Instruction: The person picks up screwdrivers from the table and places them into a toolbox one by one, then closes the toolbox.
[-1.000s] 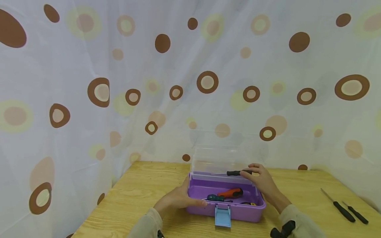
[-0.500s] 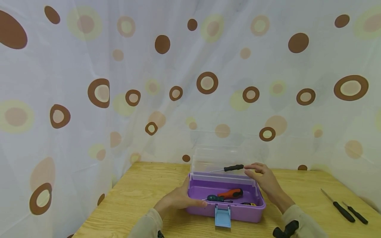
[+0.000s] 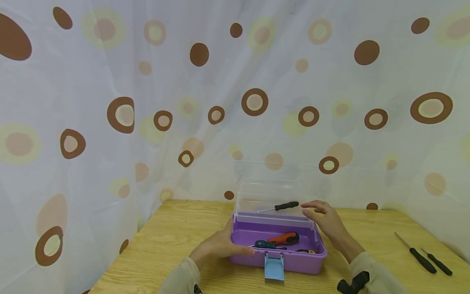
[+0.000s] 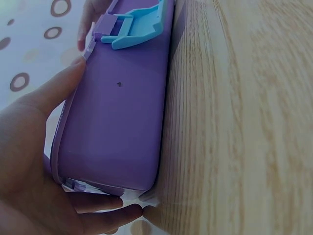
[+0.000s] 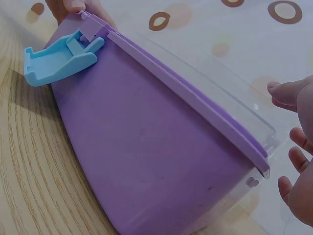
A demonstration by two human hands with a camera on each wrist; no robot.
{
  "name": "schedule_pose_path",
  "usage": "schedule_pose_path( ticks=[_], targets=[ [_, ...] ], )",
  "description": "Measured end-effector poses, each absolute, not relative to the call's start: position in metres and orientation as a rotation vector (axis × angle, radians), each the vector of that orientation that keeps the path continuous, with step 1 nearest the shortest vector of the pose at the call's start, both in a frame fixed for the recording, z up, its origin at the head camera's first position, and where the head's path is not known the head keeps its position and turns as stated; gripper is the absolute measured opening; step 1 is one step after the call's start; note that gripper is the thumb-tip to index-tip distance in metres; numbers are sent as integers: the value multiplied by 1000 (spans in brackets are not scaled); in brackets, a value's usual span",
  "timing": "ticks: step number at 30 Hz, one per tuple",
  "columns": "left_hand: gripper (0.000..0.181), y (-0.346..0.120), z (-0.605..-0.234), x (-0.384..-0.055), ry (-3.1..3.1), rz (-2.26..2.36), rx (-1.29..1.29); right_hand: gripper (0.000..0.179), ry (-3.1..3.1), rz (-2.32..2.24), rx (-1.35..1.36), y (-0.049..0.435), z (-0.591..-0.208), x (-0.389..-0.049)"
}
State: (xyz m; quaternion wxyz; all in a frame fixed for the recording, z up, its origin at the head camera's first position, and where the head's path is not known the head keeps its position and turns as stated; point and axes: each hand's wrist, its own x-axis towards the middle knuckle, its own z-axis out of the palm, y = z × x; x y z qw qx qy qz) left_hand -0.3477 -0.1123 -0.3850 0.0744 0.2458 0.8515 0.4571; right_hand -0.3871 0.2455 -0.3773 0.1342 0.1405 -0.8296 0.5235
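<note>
A purple toolbox (image 3: 293, 263) with its clear lid (image 3: 271, 188) tipped back stands on the table. My left hand (image 3: 216, 246) grips its left end; in the left wrist view the thumb (image 4: 66, 81) lies along the rim and the fingers reach round the end. A black-handled screwdriver (image 3: 287, 206) lies at a slant against the clear lid. Just right of its handle is my right hand (image 3: 328, 222), fingers apart and holding nothing. Inside the box are an orange-and-black handled tool (image 3: 285, 238), a dark green screwdriver (image 3: 265, 244) and a partly hidden black-and-yellow object (image 3: 306, 251).
A light blue latch (image 3: 274, 267) hangs down at the box's front. Two black-handled tools, a longer one (image 3: 422, 259) and a shorter one (image 3: 440, 263), lie on the wooden table (image 3: 176, 232) at the right. A dotted curtain (image 3: 220, 73) rises behind and to the left.
My right hand has let go of the black-handled screwdriver and drawn back slightly to the right. The screwdriver now rests at the lid, handle tilted up. My left hand stays put.
</note>
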Motion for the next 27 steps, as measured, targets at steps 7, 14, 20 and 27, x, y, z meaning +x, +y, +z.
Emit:
schedule_pose_path(
  ticks=[7, 14, 20, 27],
  targets=[
    [130, -113, -386, -350, 2566, 1351, 773, 52, -2411, 1525, 384, 247, -376, -387],
    [130, -112, -388, -351, 2580, 1341, 758, 54, -2427, 1530, 372, 249, -375, -386],
    [132, -111, -388, -352, 2586, 1336, 749, 53, -2442, 1516, 375, 253, -376, -385],
    [132, -111, -387, -349, 2583, 1352, 727, 53, -2450, 1503, 395, 257, -372, -380]
  ],
)
